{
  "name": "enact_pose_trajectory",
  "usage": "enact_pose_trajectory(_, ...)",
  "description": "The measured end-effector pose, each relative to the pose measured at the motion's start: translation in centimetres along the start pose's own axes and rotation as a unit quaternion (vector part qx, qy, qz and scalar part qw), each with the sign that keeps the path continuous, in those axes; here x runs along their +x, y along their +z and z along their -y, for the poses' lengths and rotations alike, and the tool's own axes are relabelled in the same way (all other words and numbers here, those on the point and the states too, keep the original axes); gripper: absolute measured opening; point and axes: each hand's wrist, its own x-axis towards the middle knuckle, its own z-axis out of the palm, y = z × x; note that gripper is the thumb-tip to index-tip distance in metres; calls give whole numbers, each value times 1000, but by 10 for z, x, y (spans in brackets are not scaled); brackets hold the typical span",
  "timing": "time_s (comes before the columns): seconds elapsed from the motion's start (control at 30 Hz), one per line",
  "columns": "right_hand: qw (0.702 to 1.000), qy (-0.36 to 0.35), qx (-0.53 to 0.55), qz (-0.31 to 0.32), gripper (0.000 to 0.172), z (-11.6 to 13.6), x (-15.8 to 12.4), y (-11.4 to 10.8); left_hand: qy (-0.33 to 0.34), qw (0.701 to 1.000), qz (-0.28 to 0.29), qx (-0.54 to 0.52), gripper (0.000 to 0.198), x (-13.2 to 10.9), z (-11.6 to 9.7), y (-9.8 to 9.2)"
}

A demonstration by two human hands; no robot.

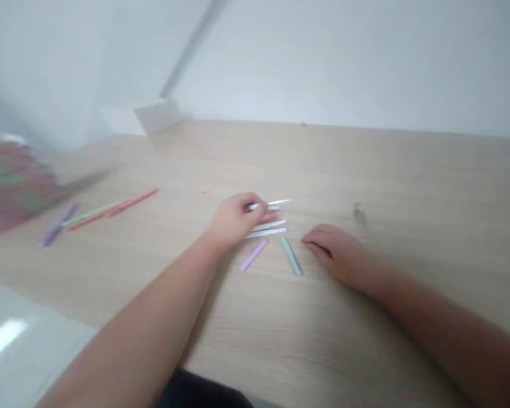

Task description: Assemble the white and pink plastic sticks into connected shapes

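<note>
Straw [278, 202], white, pinched in left hand [236, 218]; right hand [334, 255] loose, empty, just beside mint straw [291, 256]. Two more white straws [266, 229] side by side, lilac piece [253, 255] below; longer pink, green, purple straws [110, 205] lie apart, left on bench [391, 170].

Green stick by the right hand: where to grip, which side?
Pinch the green stick at its middle, from the right, with the right hand. It lies flat and slanted, so close across its width; the lilac stick sits on its left.
</note>
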Motion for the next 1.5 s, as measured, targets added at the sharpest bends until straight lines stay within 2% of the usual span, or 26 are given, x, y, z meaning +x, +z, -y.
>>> enact_pose_trajectory(0.2,1000,-11,8,-4,33,-4,2,1,-76,989,-28,-123,30,5,5,2)
enact_pose_trajectory(0.33,1000,-13,3,-8,35,-5,1,1,-86,980,-46,-174,31,7,4,1)
enact_pose_trajectory(0.43,1000,-8,-8,-15,32,-5,1,2,-82,982,-51,-163,30,8,2,-4)
enact_pose_trajectory(0.6,1000,5,-20,-19,27,-7,2,3,-88,988,-24,-124,32,10,1,-11)
enact_pose_trajectory(0.77,999,14,-27,-39,26,-9,2,5,-115,985,-7,-128,33,11,4,-10)
enact_pose_trajectory(0.87,998,-4,-29,-50,30,1,0,3,-136,983,11,-125,33,11,9,-5)
enact_pose_trajectory(0.93,998,-38,-24,-33,39,12,-2,1,-130,986,17,-105,34,11,12,-1)
enact_pose_trajectory(1.07,991,-113,-43,52,54,35,-6,0,-105,987,13,-117,35,10,13,8)
enact_pose_trajectory(1.23,986,-111,-64,103,58,41,-6,3,-127,967,10,-220,32,9,4,13)
enact_pose_trajectory(1.37,990,-87,-66,92,51,38,-6,5,-181,929,9,-323,28,9,-4,12)
enact_pose_trajectory(1.5,994,-72,-52,66,50,34,-7,7,-183,914,-11,-362,28,9,-9,12)
